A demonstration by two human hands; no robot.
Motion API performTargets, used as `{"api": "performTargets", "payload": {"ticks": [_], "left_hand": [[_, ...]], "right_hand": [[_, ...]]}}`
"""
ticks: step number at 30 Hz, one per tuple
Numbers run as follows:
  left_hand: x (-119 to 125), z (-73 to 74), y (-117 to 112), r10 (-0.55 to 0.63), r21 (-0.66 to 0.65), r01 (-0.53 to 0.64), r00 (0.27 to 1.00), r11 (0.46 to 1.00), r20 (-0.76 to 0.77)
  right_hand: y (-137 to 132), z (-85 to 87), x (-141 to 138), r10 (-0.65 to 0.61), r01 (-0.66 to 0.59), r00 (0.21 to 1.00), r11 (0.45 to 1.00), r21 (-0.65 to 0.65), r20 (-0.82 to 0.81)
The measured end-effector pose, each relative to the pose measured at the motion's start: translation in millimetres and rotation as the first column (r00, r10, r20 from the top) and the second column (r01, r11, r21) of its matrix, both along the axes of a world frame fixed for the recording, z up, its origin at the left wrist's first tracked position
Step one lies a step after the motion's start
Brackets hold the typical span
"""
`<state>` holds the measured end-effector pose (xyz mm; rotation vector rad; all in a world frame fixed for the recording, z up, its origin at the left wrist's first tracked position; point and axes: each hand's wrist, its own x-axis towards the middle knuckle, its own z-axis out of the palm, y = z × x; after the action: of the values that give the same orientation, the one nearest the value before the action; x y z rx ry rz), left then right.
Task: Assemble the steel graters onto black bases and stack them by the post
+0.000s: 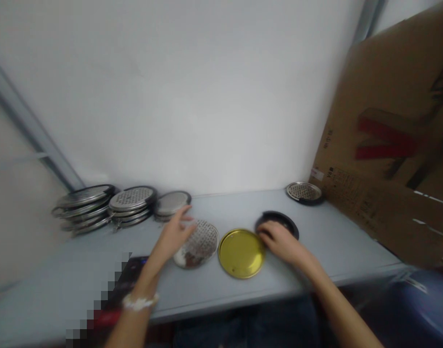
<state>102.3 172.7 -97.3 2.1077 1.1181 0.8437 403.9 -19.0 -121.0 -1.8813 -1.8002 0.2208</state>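
My left hand [175,234], its fingers spread, hovers over or touches the upper left edge of a round, silver, perforated metal disc [203,244] that looks like a grater plate. To the right of that disc, a shiny gold round plate [242,253] with a raised rim lies flat on the table. My right hand [279,240] has its fingers bent at the gold plate's right edge, in front of a round black dish [288,223]. What those fingertips grip, if anything, is hidden. The black dish is partly covered by this hand.
Stacks of round perforated metal pieces with black rims [85,208] [132,205] stand at the back left, beside a smaller stack [171,203]. Another perforated piece [304,192] lies at the back right, near a large cardboard box [380,159]. A dark object [129,278] lies by my left forearm.
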Motion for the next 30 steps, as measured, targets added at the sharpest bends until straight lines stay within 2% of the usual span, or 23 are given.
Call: {"api": "performTargets", "payload": {"ticks": [2,7,10,12,14,17,20,26,30], "left_hand": [[1,3.1,-1,0.009,-0.048,-0.003,0.993,0.999,0.122],[12,13.1,-16,0.068,-0.055,-0.054,0.945,0.997,0.321],[29,10.8,-35,-0.012,-0.135,0.063,0.937,0.989,0.348],[43,4.3,-48,-0.100,-0.203,0.174,0.938,0.964,0.332],[56,-4.4,-58,-0.151,-0.245,0.234,0.936,0.941,0.318],[69,-16.6,-67,-0.168,-0.236,0.242,0.941,0.941,0.295],[75,-23.8,-71,-0.183,-0.158,0.222,0.957,0.962,0.226],[78,-23.2,-80,-0.205,-0.100,0.209,0.977,0.973,0.050],[76,-18.3,-90,-0.315,-0.041,0.313,0.948,0.949,-0.037]], "right_hand": [[0,1.4,1,-0.002,0.002,1.000,1.000,0.002,0.000],[0,2.8,3,-0.021,0.021,1.000,1.000,0.002,0.001],[1,2.4,3,-0.021,0.021,1.000,1.000,0.000,0.002],[0,2.2,3,-0.021,0.021,1.000,1.000,-0.002,0.005],[0,1.9,3,-0.023,0.023,1.000,1.000,-0.005,0.010],[0,1.2,3,-0.022,0.022,1.000,1.000,-0.009,0.015],[1,-0.2,1,-0.020,0.020,1.000,1.000,-0.013,0.017],[3,-3.2,-3,-0.020,0.020,1.000,1.000,-0.022,0.017],[2,-2.8,-3,0.000,0.000,1.000,1.000,-0.025,0.007]]}}
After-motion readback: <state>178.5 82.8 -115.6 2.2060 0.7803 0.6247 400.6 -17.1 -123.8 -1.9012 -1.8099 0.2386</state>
